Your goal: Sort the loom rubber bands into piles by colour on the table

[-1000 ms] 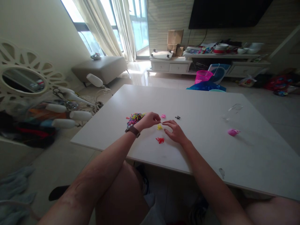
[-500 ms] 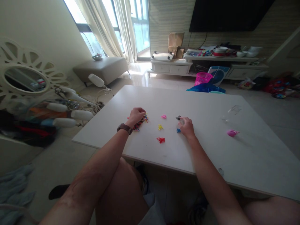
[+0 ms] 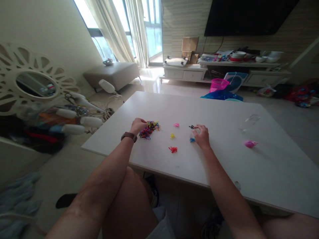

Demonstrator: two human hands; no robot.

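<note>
A mixed heap of small coloured bands, like rubber hair ties (image 3: 149,130), lies on the white table (image 3: 179,109). My left hand (image 3: 138,126), with a watch on its wrist, is at the heap's left edge with its fingers pinched together; anything between them is too small to make out. My right hand (image 3: 202,136) rests with fingers curved and apart beside the black bands (image 3: 191,126) and the blue bands (image 3: 192,140). Between my hands lie separate clusters of pink bands (image 3: 176,125), yellow bands (image 3: 172,136) and red bands (image 3: 173,150).
To the right are a pink bulbous object (image 3: 250,143) and a clear plastic container (image 3: 252,120). A small clear round piece (image 3: 237,185) lies near the table's front edge. Lamp heads (image 3: 107,86) stand left of the table; a pink basket (image 3: 218,85) is beyond it.
My left hand has drawn back leftward from over the heap to its edge, uncovering more of the bands. My right hand stays by the black and blue clusters. The view has shifted slightly.
</note>
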